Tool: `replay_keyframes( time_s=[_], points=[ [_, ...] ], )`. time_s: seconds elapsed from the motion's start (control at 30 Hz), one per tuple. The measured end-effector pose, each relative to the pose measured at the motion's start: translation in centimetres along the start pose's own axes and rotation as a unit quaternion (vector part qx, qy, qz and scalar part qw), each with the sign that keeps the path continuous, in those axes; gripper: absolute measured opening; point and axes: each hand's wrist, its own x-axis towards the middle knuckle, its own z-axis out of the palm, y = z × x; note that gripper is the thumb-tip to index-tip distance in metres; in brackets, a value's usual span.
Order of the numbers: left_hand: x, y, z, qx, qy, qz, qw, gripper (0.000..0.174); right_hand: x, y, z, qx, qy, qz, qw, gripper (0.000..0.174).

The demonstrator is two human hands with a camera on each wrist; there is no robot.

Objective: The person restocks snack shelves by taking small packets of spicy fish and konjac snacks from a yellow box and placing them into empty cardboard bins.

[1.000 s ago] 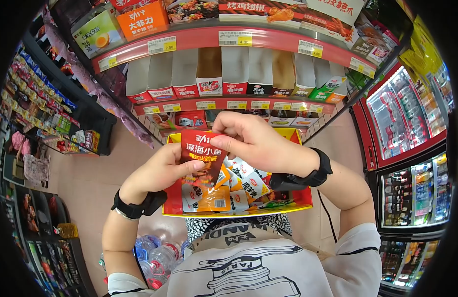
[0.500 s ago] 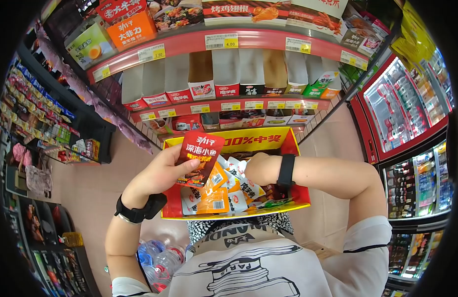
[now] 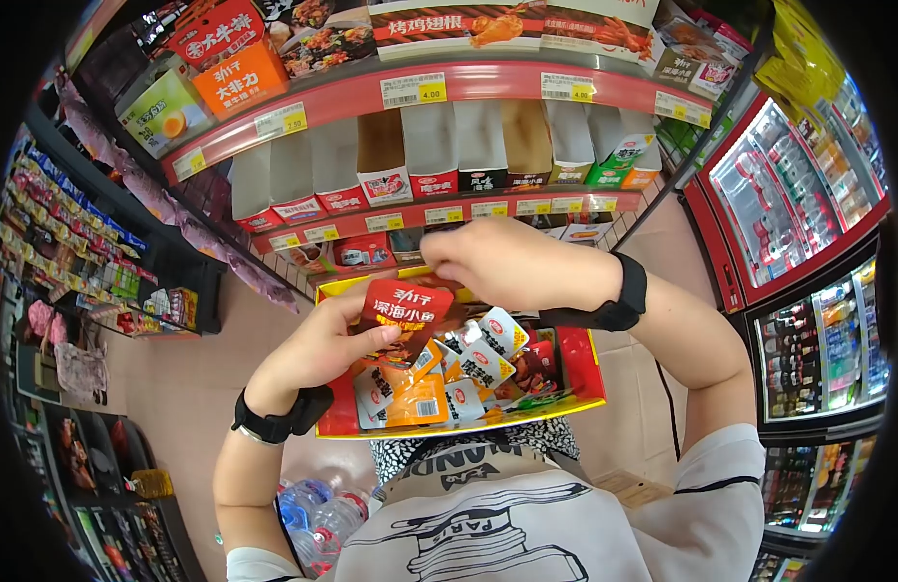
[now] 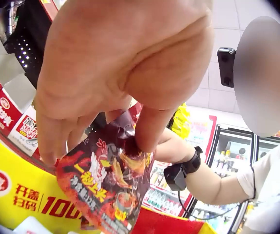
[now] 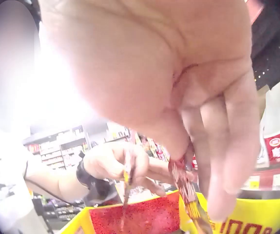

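Observation:
Above the left part of a yellow-and-red box (image 3: 583, 364), the left hand (image 3: 323, 344) pinches a dark red snack packet (image 3: 406, 315) between thumb and fingers. The left wrist view has the left hand (image 4: 125, 63) over the packet's printed face (image 4: 106, 180). Just right of that packet, the right hand (image 3: 507, 264) is raised over the box's far edge. In the right wrist view, the right hand (image 5: 179, 83) pinches a narrow, edge-on red packet (image 5: 186, 190) between thumb and fingers. White and orange packets (image 3: 483, 366) lie loosely inside the box.
Ahead stands a shelf with a red price rail (image 3: 332, 107) and open cartons (image 3: 429, 145). Drink fridges (image 3: 779, 213) are at the right, snack racks (image 3: 70, 233) at the left. Clear plastic bottles (image 3: 318, 514) stand on the floor at the lower left.
The right hand has come up out of the box with a packet and moved left, beside the left hand's packet. The left hand keeps its hold, and the view has shifted slightly.

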Motion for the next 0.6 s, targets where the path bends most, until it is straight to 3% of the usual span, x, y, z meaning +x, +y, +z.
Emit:
replay_keyframes(
  time_s=[0.07,0.13,0.27,0.33,0.4,0.43,0.53,0.6],
  points=[
    [-0.1,0.2,-0.1,-0.036,0.007,0.011,0.999,0.033,0.1,-1.0,-0.9,0.034,0.004,0.02,0.999,0.008],
    [-0.3,0.4,-0.2,-0.073,0.013,0.021,0.997,0.033,-0.1,-1.5,-1.2,0.33,0.01,0.121,0.936,0.011],
    [-0.6,0.5,-0.3,-0.118,0.04,0.079,0.989,0.029,0.0,0.0,-1.5,0.328,-0.027,0.128,0.935,0.015],
    [-0.6,0.5,0.0,-0.117,0.101,0.096,0.983,0.029,0.0,1.5,-1.1,0.301,-0.035,0.122,0.945,0.019],
    [-0.6,0.3,-0.4,-0.107,0.117,0.088,0.983,0.029,-0.3,3.3,-0.2,0.108,-0.136,0.138,0.975,0.022],
    [-0.6,0.2,-0.5,-0.107,0.136,0.092,0.981,0.029,-0.9,3.8,0.5,0.002,-0.114,0.073,0.991,0.024],
    [-0.7,0.0,-0.9,-0.105,0.16,0.092,0.977,0.029,-2.2,4.5,2.2,-0.181,-0.246,0.091,0.948,0.015],
    [-0.8,-0.1,-0.9,-0.119,0.175,0.077,0.974,0.029,-2.7,5.2,3.5,-0.179,-0.286,0.08,0.938,0.014]
  ],
)
